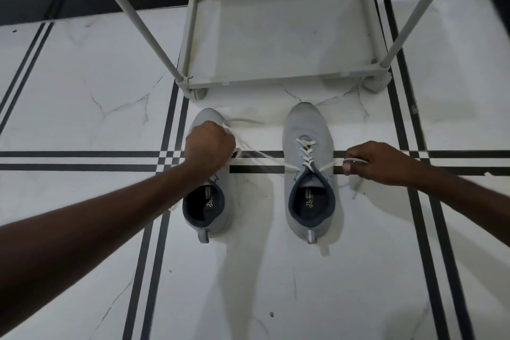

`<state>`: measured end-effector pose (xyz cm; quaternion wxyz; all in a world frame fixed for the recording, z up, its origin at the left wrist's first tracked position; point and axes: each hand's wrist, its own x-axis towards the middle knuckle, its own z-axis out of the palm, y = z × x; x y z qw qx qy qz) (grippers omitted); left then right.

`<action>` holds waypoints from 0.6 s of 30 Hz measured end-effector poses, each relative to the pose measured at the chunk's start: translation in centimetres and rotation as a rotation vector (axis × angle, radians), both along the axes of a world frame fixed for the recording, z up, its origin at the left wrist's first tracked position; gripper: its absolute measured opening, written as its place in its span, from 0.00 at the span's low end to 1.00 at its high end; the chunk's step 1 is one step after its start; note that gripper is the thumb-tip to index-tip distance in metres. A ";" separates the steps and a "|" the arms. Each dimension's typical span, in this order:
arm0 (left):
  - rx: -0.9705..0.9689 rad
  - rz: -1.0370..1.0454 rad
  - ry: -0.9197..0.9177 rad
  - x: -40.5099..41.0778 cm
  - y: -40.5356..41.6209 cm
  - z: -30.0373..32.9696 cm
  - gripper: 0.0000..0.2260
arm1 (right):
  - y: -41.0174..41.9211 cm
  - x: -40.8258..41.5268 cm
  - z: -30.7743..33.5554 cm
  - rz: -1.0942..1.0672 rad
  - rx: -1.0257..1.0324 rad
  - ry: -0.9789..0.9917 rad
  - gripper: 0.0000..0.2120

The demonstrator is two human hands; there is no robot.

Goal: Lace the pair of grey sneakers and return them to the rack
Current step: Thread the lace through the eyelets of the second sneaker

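Sneakers [309,174]: your left hand [208,146] and right hand [378,161] are pinching closed on lace [289,165] ends; rack [281,36] is standing just beyond, over striped floor [82,119].

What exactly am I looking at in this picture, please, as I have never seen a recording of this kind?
There is no machine here: a person wears a camera on the head, so the single picture looks forward and down at their own two bare arms. On the white tiled floor with dark stripes stand two grey sneakers side by side, toes pointing away toward an empty white shoe rack. The right sneaker has its white lace crisscrossed through the eyelets. The right hand pinches one end of that lace, drawn out sideways. The other end runs across to the left hand, which is closed on it above the left sneaker. Whether the left sneaker is laced is hidden by that hand.
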<state>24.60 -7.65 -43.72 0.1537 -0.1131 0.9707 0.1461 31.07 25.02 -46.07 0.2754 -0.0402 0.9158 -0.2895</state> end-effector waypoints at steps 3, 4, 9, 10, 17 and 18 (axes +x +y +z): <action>0.046 -0.349 0.170 3.0 2.5 0.4 0.16 | -1.4 0.5 0.2 0.032 0.012 -0.014 0.05; 0.108 -0.494 0.152 3.7 3.7 0.2 0.17 | -2.0 0.6 0.3 0.044 0.006 0.004 0.06; 0.165 -0.796 0.002 4.7 6.7 -2.9 0.12 | -3.3 0.7 0.3 0.091 0.054 0.147 0.12; 0.156 -0.799 0.017 4.5 6.7 -3.1 0.09 | -3.3 0.8 0.3 0.119 0.063 0.158 0.13; 0.129 -0.831 0.018 3.6 5.0 -2.0 0.03 | -2.0 1.8 -1.4 0.114 0.044 0.174 0.18; 0.080 -0.845 0.016 3.8 5.1 -2.1 0.04 | -2.0 1.8 -1.7 0.118 0.059 0.179 0.19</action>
